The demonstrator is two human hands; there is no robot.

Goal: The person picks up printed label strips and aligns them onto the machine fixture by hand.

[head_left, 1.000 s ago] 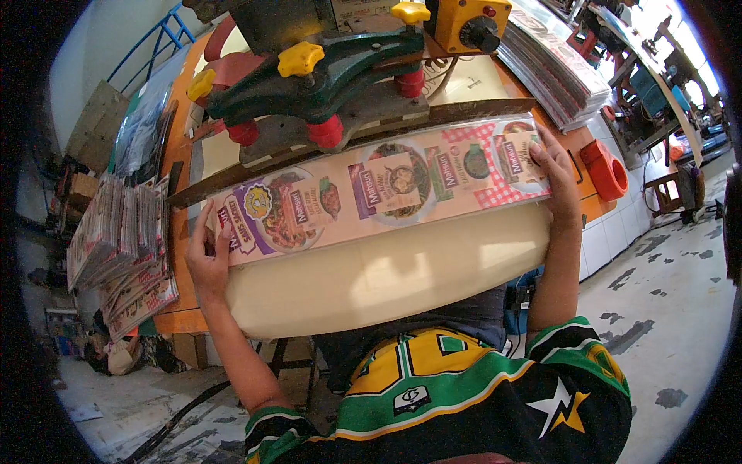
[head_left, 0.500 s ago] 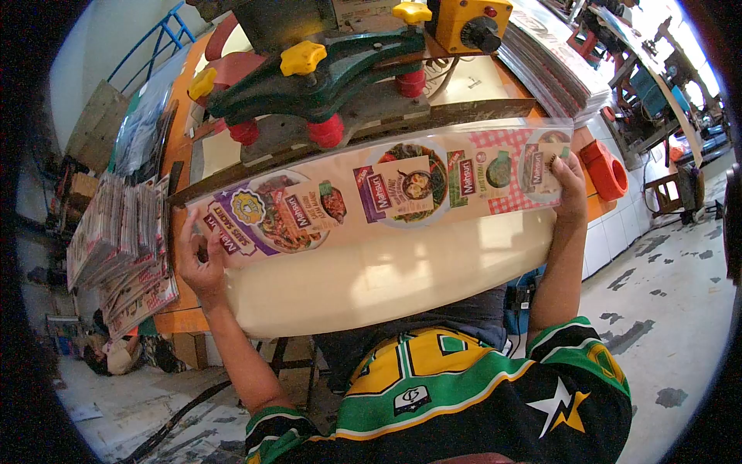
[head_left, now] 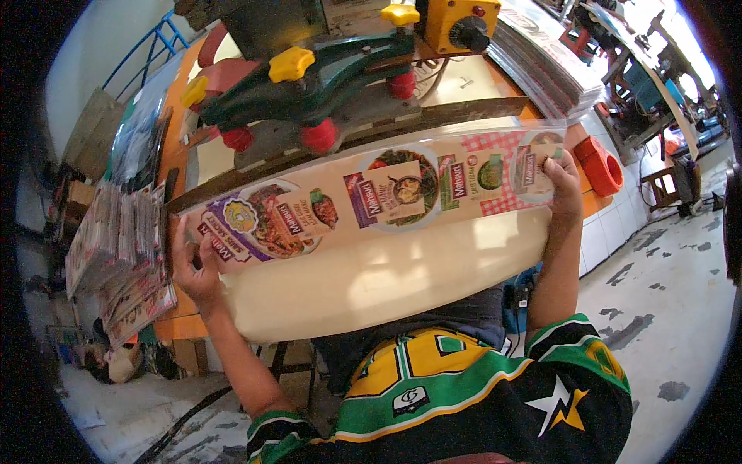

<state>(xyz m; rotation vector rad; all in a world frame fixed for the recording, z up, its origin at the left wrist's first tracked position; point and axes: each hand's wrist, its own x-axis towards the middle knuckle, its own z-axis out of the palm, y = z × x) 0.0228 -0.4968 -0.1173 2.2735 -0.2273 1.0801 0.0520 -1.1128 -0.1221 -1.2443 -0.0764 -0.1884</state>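
A long printed sheet (head_left: 340, 224) with food pictures and a clear glossy edge lies across a cream board (head_left: 386, 278), in front of a press with a dark green bar (head_left: 317, 85). My left hand (head_left: 197, 271) grips the sheet's left end between thumb and fingers. At the right end, my right hand (head_left: 566, 182) pinches the sheet, thumb on top. The sheet's far edge runs along a dark metal strip (head_left: 487, 110) below the press's red feet.
Stacks of printed sheets stand at the left (head_left: 116, 240) and the back right (head_left: 545, 66). A red-orange tape ring (head_left: 599, 166) sits right of my right hand. A yellow control box (head_left: 461, 27) is on the press. A blue rail (head_left: 147, 54) stands back left.
The sheet first shifted to the right with both hands, its right end now further out. Since then it has moved slightly left, and my left hand has moved left too.
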